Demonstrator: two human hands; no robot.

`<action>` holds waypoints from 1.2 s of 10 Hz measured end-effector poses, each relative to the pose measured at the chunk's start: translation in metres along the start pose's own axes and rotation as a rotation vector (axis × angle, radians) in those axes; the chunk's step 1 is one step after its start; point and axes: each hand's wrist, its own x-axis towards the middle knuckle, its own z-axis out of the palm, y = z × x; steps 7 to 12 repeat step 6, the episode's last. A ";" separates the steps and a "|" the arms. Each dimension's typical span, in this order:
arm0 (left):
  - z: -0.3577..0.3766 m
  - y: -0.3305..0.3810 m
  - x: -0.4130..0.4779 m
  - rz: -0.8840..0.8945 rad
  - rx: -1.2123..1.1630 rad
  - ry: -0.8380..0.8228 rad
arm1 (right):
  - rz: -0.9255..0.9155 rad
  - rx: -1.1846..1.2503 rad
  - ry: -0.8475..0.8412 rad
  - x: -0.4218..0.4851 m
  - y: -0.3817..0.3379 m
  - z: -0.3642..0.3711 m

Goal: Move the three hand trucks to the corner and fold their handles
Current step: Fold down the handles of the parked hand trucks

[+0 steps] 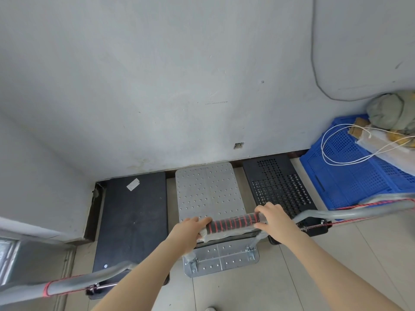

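Corner point(96, 187): far left, where the two grey walls meet; all three hand trucks stand side by side with their far ends at the back wall
Black solid truck point(132, 221): nearest the corner; its grey tube handle point(85, 279), bound with red cord, looks raised and not yet folded
Left hand point(190, 230): grip curled over the left end of the middle bar
Silver truck point(208, 194): between the two black ones; dimpled metal deck, judged stiff and fairly heavy
Padded bar point(233, 223): black foam with red rings under clear wrap; soft to hold, though the wrap may be slick; best taken at both ends so it folds evenly
Right hand point(274, 218): grip wrapped round the right end of the bar
Black perforated truck point(278, 189): rightmost; its tube handle point(359, 212) also looks raised
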 end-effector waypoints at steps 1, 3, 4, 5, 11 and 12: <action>0.001 -0.001 0.000 -0.002 0.012 0.005 | 0.002 0.003 0.012 -0.002 -0.002 0.001; 0.009 0.004 -0.003 -0.007 -0.013 0.047 | 0.016 0.026 0.029 -0.008 0.000 0.004; 0.008 0.007 -0.007 -0.013 -0.001 0.062 | 0.038 0.028 0.024 -0.014 -0.002 0.002; 0.010 0.009 -0.011 -0.021 0.033 0.094 | 0.042 0.046 0.018 -0.016 -0.003 0.005; 0.007 0.013 -0.017 -0.023 0.027 0.109 | 0.027 0.049 0.026 -0.018 -0.006 0.005; 0.007 0.013 -0.017 -0.023 0.027 0.109 | 0.027 0.049 0.026 -0.018 -0.006 0.005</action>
